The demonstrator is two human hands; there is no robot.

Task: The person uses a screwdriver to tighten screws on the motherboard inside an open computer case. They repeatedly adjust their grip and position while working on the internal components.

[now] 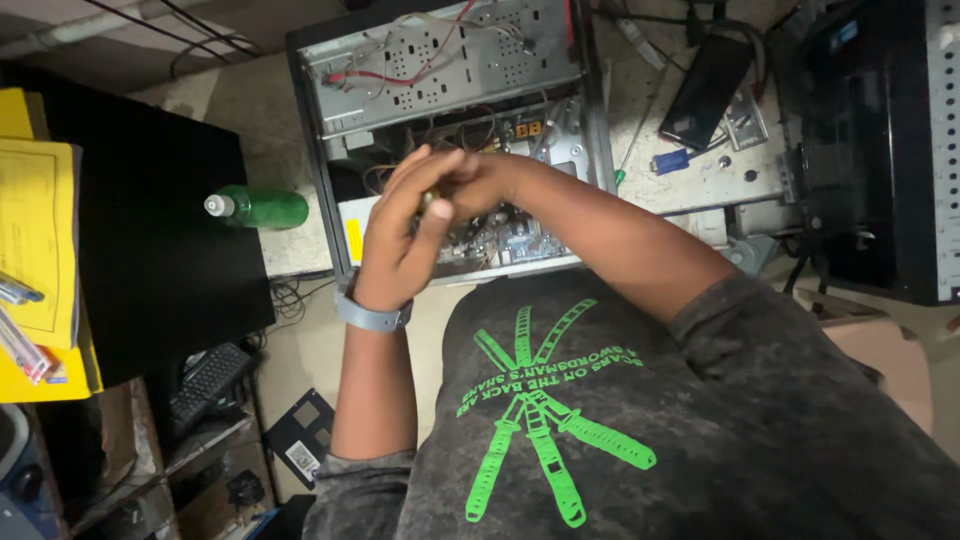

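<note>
Both hands are bunched together right over the open computer case [455,120]. Left hand [400,235], the one with the grey wristband [372,315], has its fingers curled in and wraps around the right hand [478,185], which crosses over from the other side. Something small with a yellowish-green bit peeks out between them, maybe a screwdriver handle, but I honestly can't tell what it is or which hand is really pinching it. So: closed up and pressed together, not spread.

Directly under the hands is the case's inside, a circuit board [500,240] with loose red and white wires [420,70] running across the perforated metal drive cage above. The case lies on its side on a pale surface [255,100], touching nothing else that I can see.

What could go sideways, in my opinion: the hands hover right above the board, so if the grip slips, whatever's in there drops straight into the components or snags those wires. Also the green plastic bottle [262,208] lies on its side just beside the case's left wall; a bump with an elbow could roll it, and a leak next to open electronics would be bad.

Further out there's a black phone [705,90] and a blue cable plug [670,160] to the right, yellow papers [35,240] at the far left, and a black keyboard [205,385] down below.
</note>
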